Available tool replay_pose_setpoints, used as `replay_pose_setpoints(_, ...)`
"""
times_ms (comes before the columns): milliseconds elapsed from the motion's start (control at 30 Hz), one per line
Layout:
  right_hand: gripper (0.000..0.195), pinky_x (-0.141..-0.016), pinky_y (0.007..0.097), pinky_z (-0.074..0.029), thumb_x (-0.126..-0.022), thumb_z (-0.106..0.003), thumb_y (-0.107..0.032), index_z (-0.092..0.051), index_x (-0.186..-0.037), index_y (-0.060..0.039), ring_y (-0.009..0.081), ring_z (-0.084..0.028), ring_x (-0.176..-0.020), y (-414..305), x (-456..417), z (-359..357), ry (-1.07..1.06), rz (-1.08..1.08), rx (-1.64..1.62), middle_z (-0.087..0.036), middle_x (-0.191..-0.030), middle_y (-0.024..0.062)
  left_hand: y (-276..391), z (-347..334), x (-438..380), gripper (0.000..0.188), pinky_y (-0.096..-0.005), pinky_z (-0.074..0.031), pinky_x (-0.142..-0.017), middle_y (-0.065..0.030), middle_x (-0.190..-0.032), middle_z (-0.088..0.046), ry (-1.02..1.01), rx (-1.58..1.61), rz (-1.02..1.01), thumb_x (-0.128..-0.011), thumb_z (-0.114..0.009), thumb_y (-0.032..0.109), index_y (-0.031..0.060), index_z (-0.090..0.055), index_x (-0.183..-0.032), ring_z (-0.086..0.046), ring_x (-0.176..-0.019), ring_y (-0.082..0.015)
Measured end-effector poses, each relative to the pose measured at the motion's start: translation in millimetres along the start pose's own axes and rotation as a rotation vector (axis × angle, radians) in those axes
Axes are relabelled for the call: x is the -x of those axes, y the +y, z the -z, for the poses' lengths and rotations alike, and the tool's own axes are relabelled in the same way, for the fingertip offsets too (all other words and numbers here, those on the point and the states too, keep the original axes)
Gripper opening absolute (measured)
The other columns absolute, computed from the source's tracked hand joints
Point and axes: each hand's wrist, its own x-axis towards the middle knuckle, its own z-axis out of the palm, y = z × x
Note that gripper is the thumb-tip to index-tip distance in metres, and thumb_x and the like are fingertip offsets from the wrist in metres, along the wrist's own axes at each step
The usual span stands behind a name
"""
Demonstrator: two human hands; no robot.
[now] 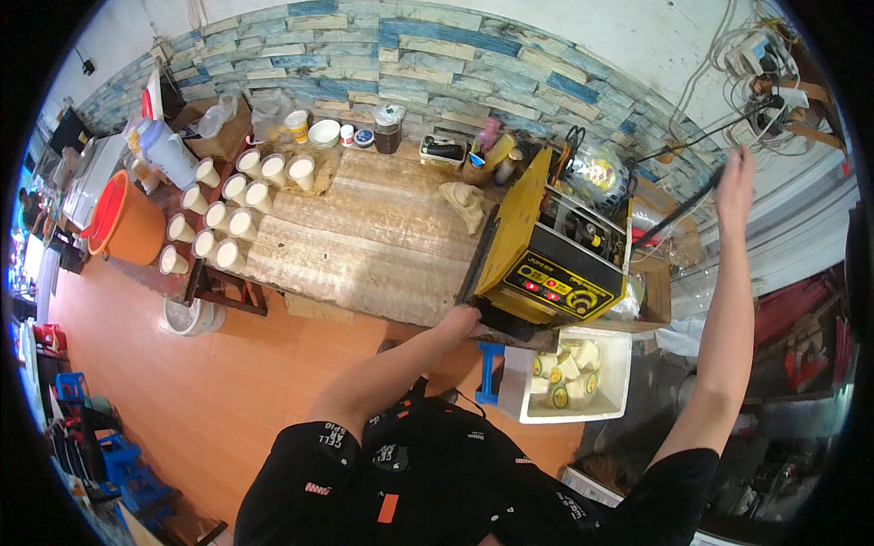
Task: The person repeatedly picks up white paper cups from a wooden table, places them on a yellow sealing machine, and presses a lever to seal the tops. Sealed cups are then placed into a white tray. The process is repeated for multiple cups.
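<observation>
A yellow and black cup-sealing machine (556, 259) stands at the right end of the worktable, its panel lights lit red. My left hand (463, 322) is at the black lower front corner of the machine; its fingers are too indistinct to show a grip. Up on the right, my right hand (736, 181) is closed around the end of the machine's long black lever (683, 208). Several plastic cups of white liquid (240, 223) stand without visible seals at the table's left. Below the machine, a white foam box (614, 409) holds several sealed cups (570, 372) lying jumbled.
A beige cloth (466, 203) lies on the wooden worktable (355, 225). Along the wall stand a dark jar (388, 133), a white bowl (324, 134) and a small basket (442, 151). An orange bucket (133, 222) and a pale blue jug (164, 153) stand far left. Cables hang upper right.
</observation>
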Motion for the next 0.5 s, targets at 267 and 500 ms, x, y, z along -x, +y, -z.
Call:
replay_pose_setpoints(267,0.047,-0.101,0.0412,-0.04,-0.09,-0.056,-0.019,-0.048,-0.134,-0.0039,0.0354,-0.052,-0.12,-31,151,34,-0.269,0.085,0.091,-0.054,-0.131,0.0203,-7,-53,-7,0.042,-0.0434,-0.035,-0.099,-0.0059,-0.124,-0.055,-0.174,0.685,-0.038,-0.087,-0.042,0.015,0.0096,-0.046,-0.129,-0.05,-0.116,-0.025)
replay_pose_setpoints(500,0.034,-0.095,0.0407,-0.045,-0.088,-0.059,-0.017,-0.061,-0.117,-0.0002,0.0324,-0.06,-0.109,-45,432,81,-0.785,-0.707,-0.285,-0.063,-0.114,0.0213,-23,-63,-21,0.044,-0.0483,-0.027,-0.108,-0.0137,-0.131,-0.05,-0.269,1.073,0.04,-0.093,-0.033,0.038,0.007,-0.053,-0.117,-0.042,-0.128,-0.0332)
